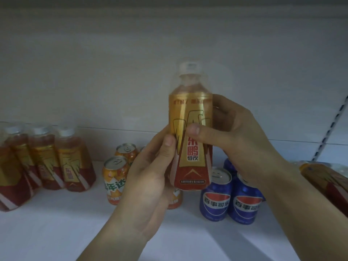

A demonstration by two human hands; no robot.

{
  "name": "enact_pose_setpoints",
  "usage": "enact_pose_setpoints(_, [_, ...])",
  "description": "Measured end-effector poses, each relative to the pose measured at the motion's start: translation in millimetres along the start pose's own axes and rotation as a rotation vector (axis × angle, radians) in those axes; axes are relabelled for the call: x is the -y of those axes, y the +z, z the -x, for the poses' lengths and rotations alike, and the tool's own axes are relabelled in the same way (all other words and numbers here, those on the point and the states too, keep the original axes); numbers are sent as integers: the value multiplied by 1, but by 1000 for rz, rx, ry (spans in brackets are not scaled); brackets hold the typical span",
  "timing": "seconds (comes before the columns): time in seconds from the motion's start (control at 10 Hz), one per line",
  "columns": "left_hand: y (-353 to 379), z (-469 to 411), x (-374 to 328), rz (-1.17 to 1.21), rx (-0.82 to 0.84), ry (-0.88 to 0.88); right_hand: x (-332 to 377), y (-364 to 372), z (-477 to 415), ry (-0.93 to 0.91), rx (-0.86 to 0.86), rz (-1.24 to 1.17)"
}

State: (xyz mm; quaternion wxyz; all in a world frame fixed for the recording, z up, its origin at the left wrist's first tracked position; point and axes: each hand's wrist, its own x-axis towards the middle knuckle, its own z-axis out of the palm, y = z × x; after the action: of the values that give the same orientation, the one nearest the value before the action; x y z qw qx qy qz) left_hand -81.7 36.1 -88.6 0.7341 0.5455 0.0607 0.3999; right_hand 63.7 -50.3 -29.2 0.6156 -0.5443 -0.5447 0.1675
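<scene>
My left hand (148, 178) and right hand (241, 140) are nearest, both wrapped round the gold-and-red drink bottle (190, 110), which I hold upright in the air above the white shelf (56, 232). My fingers (197, 131) pinch its labelled middle. It looks full, so I judge it weighty, firm, with a slick sleeve; the middle grips best. Matching bottles (47, 157) crowd the left, and orange cans (114, 178) and blue cans (243, 202) stand below; the shelf front is open.

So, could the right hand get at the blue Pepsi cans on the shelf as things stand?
Probably not straight away: the right hand grips the Dongpeng bottle, as does the left hand. The Pepsi cans stand just under it with nothing in front, so once freed it likely could.
</scene>
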Motion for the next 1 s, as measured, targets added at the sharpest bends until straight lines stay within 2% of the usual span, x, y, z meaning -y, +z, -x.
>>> enact_pose_setpoints(0.2, [4, 1, -4, 48, -69, 24, 11, 7, 3, -223, -83, 124])
enact_pose_setpoints(0.3, [-3, 1, -6, -65, -78, 92, 16, 12, 7, -309, -93, 240])
enact_pose_setpoints(0.4, [-11, 1, -7, -238, -2, 209, 20, 18, 12, -380, -84, 381])
enact_pose_setpoints(0.5, [-17, 2, -9, -282, 48, 281, 23, 28, 16, -432, -75, 450])
enact_pose_setpoints(0.6, [-23, 1, -3, -345, 23, 336, 28, 39, 24, -466, -38, 427])
enact_pose_setpoints(0.7, [-14, 3, -4, -291, -16, 420, 39, 46, 30, -430, -29, 279])
enact_pose_setpoints(0.8, [-25, 11, -20, -314, 87, 405, 45, 52, 25, -337, -23, 153])
enact_pose_setpoints(0.9, [-44, 24, -40, -318, 82, 410, 55, 60, 11, -236, 83, 201])
enact_pose_setpoints(1.0, [-54, 26, -48, -383, 0, 397, 74, 66, -14, -201, 193, 252])
